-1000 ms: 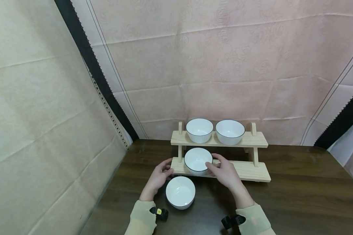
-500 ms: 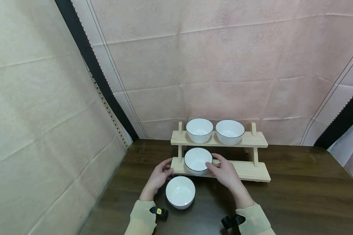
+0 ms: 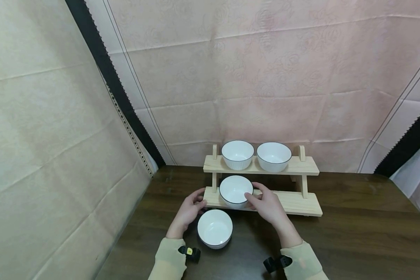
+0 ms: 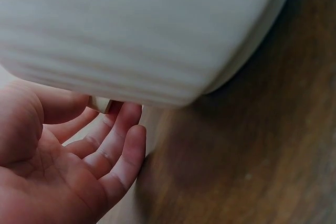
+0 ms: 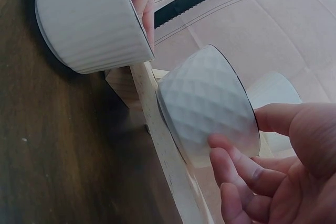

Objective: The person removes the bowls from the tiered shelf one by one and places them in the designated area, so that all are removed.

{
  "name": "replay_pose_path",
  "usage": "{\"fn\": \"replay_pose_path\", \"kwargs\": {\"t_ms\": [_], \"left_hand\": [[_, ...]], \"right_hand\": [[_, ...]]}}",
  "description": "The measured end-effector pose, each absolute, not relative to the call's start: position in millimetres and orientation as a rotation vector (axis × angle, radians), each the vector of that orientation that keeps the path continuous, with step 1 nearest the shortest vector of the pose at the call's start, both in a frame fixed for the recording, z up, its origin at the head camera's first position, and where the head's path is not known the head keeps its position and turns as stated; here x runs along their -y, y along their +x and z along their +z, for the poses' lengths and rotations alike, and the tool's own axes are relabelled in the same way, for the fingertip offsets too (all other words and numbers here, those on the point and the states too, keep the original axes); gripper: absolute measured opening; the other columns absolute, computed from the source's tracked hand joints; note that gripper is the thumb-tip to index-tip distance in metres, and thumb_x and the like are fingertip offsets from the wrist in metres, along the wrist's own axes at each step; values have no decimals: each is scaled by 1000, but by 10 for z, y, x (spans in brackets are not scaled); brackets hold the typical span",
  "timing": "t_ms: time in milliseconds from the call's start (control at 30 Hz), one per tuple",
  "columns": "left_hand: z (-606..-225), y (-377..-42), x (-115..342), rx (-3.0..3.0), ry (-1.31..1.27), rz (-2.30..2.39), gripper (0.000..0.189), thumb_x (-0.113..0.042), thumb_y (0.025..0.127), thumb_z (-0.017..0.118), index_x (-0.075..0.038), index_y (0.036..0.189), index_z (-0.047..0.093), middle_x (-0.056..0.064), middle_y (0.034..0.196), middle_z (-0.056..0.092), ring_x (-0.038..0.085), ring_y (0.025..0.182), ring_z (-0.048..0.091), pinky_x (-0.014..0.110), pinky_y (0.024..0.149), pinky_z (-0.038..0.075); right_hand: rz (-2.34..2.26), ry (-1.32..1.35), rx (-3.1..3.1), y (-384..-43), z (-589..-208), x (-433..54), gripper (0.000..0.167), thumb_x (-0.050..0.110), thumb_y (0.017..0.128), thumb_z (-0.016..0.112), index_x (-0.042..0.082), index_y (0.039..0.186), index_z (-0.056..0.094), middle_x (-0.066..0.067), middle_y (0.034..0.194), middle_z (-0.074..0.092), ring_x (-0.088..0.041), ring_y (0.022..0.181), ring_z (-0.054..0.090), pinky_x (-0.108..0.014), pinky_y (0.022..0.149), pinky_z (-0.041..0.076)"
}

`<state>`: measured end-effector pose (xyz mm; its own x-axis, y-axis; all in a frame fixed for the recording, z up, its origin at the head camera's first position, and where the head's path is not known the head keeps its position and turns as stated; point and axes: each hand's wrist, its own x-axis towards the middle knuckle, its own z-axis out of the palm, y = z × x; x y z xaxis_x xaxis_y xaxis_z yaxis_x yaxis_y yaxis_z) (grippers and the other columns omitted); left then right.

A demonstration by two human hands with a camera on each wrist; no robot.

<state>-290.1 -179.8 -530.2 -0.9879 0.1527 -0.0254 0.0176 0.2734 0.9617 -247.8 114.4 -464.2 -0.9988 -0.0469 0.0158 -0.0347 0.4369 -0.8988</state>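
Note:
A white bowl (image 3: 235, 189) with a dark rim and diamond-patterned outer wall sits on the lower tier, left part, of a two-tier wooden shelf (image 3: 297, 203). My right hand (image 3: 268, 204) holds this bowl by its right side, thumb at the rim, fingers against the wall (image 5: 210, 98). At the shelf's left end, my left hand (image 3: 189, 212) grips the lower board; its wooden edge (image 4: 100, 103) shows between thumb and fingers. Another white bowl (image 3: 215, 229), ribbed outside, stands on the table between my forearms, hiding part of the left hand's grip in the left wrist view.
Two more white bowls, a left one (image 3: 237, 155) and a right one (image 3: 273, 157), stand side by side on the upper tier. The dark wooden table (image 3: 364, 225) extends to both sides. Pale cloth (image 3: 266, 77) hangs behind the shelf and at the left.

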Motion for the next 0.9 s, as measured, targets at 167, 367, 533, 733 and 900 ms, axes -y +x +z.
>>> {"fn": "replay_pose_path", "kwargs": {"t_ms": [167, 367, 533, 733, 900], "left_hand": [[-5302, -2911, 1804, -2423, 175, 1813, 49, -18, 102, 61, -15, 149, 48, 12, 117, 63, 23, 94, 66, 40, 80, 56], [-5303, -2911, 1806, -2419, 179, 1818, 49, -19, 102, 61, -15, 149, 48, 12, 117, 63, 23, 94, 66, 40, 80, 56], [-5301, -2912, 1801, -2416, 170, 1824, 49, -20, 101, 61, -15, 149, 48, 12, 118, 63, 24, 94, 66, 40, 80, 56], [-5297, -2906, 1803, -2417, 177, 1819, 50, -19, 101, 61, -15, 149, 48, 12, 117, 63, 23, 94, 66, 41, 80, 56], [-5301, -2913, 1805, -2412, 177, 1819, 50, -19, 101, 61, -15, 149, 48, 12, 117, 63, 23, 94, 66, 40, 80, 56]], "right_hand": [[-1666, -73, -2642, -2478, -4644, -1144, 66, 36, 98, 66, 7, 151, 40, -6, 85, 73, -20, 79, 71, -46, 83, 57], [-1665, -75, -2639, -2482, -4651, -1145, 66, 37, 98, 66, 8, 151, 40, -6, 85, 73, -20, 78, 71, -47, 84, 56], [-1661, -75, -2641, -2477, -4643, -1146, 66, 37, 98, 66, 8, 151, 40, -6, 85, 72, -20, 79, 71, -47, 84, 56], [-1651, -72, -2645, -2475, -4644, -1144, 67, 38, 98, 66, 8, 151, 40, -5, 85, 72, -19, 79, 71, -48, 85, 55], [-1653, -67, -2644, -2483, -4649, -1143, 66, 38, 98, 66, 9, 151, 40, -5, 86, 73, -19, 79, 71, -47, 84, 56]]}}
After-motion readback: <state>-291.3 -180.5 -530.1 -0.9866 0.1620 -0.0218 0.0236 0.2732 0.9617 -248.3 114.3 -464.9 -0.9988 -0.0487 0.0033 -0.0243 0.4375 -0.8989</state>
